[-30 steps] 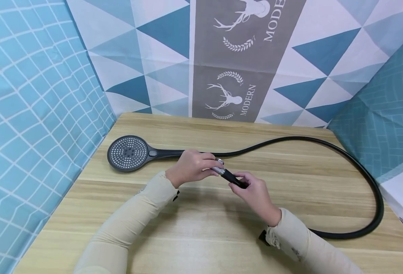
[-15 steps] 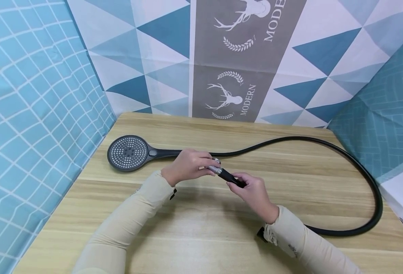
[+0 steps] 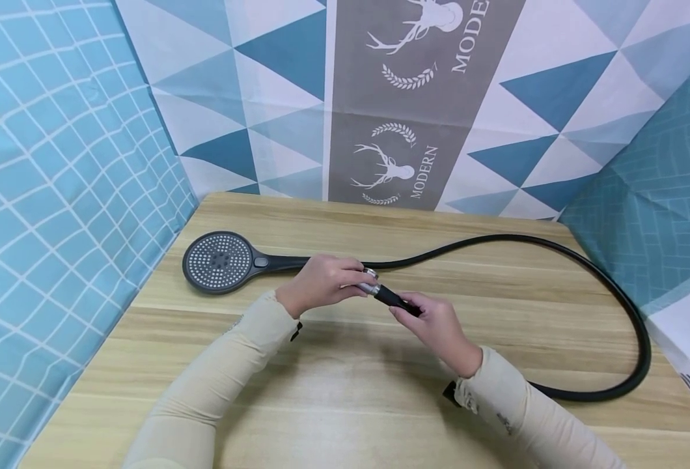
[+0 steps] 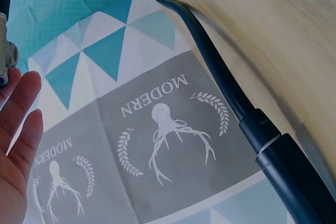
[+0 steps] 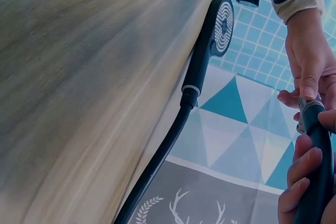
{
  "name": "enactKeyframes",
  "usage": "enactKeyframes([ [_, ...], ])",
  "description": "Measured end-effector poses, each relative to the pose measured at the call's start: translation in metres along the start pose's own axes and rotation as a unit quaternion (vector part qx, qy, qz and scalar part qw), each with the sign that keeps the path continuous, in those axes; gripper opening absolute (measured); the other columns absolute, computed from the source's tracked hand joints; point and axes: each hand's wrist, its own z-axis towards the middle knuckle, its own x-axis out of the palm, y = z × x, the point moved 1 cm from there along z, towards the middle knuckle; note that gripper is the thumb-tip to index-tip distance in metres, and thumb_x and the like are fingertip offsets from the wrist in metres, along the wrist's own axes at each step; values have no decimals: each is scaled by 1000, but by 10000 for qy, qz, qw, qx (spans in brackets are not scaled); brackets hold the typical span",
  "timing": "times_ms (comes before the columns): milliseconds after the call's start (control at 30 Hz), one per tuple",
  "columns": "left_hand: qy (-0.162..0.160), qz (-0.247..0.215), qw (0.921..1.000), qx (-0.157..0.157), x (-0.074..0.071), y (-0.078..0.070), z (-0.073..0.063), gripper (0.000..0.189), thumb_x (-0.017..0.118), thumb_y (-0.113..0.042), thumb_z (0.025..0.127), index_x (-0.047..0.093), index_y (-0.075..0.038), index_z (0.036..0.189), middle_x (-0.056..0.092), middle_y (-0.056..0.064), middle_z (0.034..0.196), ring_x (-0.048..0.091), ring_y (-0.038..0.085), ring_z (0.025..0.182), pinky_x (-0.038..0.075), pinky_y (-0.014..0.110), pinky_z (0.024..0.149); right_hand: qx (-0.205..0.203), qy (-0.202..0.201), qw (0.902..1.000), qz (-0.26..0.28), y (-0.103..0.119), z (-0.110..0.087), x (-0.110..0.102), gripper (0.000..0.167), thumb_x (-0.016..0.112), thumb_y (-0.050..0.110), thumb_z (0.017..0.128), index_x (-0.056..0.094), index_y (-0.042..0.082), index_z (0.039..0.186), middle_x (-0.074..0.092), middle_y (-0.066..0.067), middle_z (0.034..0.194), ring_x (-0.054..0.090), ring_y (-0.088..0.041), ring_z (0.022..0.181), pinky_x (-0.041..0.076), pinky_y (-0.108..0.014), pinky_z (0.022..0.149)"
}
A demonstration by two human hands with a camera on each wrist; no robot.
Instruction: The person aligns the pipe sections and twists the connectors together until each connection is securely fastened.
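My left hand point(image 3: 324, 286) pinches a silver metal fitting point(image 3: 370, 287) with a round side stub, above the table's middle. My right hand point(image 3: 435, 326) grips the black hose end point(image 3: 389, 298), which meets the fitting in line; whether it is fully seated cannot be told. In the right wrist view, fingers point(image 5: 304, 163) curl around this black hose end point(image 5: 317, 129). A dark round shower head point(image 3: 219, 262) lies face up at the left, its handle partly behind my left hand. From the handle a black hose point(image 3: 509, 237) runs right, loops round and passes under my right forearm.
The wooden table point(image 3: 298, 397) ends at a patterned backdrop point(image 3: 286, 98). A blue tiled sheet point(image 3: 58, 169) rises on the left. A white box-like object point(image 3: 687, 326) stands at the right edge.
Both hands have shifted slightly left with the fitting and hose end between them. The hose loop at the right has drawn in a little. The shower head stays in place.
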Motion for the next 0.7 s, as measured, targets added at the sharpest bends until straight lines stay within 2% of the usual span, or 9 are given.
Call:
enactKeyframes([
  [100, -33, -32, 10000, 14, 0, 0, 0, 21, 80, -17, 77, 74, -11, 96, 69, 0, 89, 65, 8, 71, 52, 22, 65, 251, 177, 9995, 108, 1, 1, -1, 15, 76, -3, 77, 72, -5, 91, 65, -3, 66, 44, 1, 51, 38, -17, 42],
  [167, -71, -58, 10000, 39, 0, 0, 1, 22, 80, -18, 76, 75, -11, 96, 69, 0, 89, 65, 8, 71, 52, 22, 65, 598, 359, 9970, 321, 1, 2, -2, 13, 74, -2, 79, 72, -5, 91, 66, -4, 67, 46, 0, 52, 39, -19, 43],
  [300, -118, -58, 9999, 104, 0, -1, 1, 22, 80, -18, 76, 75, -10, 97, 69, 0, 88, 66, 9, 72, 53, 22, 66, 1481, 723, 9824, 879, 0, 5, -6, 13, 71, 1, 83, 72, -7, 93, 65, -5, 68, 47, -4, 53, 40, -22, 46],
  [367, -120, -53, 9998, 115, 0, -1, 1, 23, 80, -18, 76, 75, -10, 97, 69, 1, 89, 67, 9, 73, 53, 22, 67, 1735, 814, 9764, 994, 0, 6, -7, 13, 70, 2, 84, 71, -7, 94, 63, -4, 66, 47, -5, 53, 39, -22, 46],
  [433, -112, -23, 9999, 121, -1, -1, 1, 24, 80, -19, 76, 75, -10, 97, 70, 1, 89, 67, 10, 75, 53, 22, 69, 1749, 866, 9769, 871, 0, 7, -7, 15, 71, 2, 84, 71, -7, 95, 62, -3, 65, 46, -5, 52, 39, -22, 45],
  [533, -56, 86, 9999, 138, -1, -1, 2, 25, 81, -21, 75, 76, -10, 97, 71, 2, 90, 69, 12, 77, 54, 24, 70, 1530, 899, 9828, 505, 3, 9, -4, 23, 75, 4, 80, 70, -5, 102, 60, 0, 63, 47, -5, 52, 39, -22, 45],
  [700, 12, 254, 9997, 66, 0, -1, 4, 24, 80, -23, 76, 76, -12, 97, 72, 1, 90, 68, 11, 74, 54, 24, 65, 1092, 672, 9914, -260, 9, 11, 1, 36, 81, 7, 75, 68, 0, 107, 60, 0, 66, 49, -6, 53, 41, -23, 46],
])
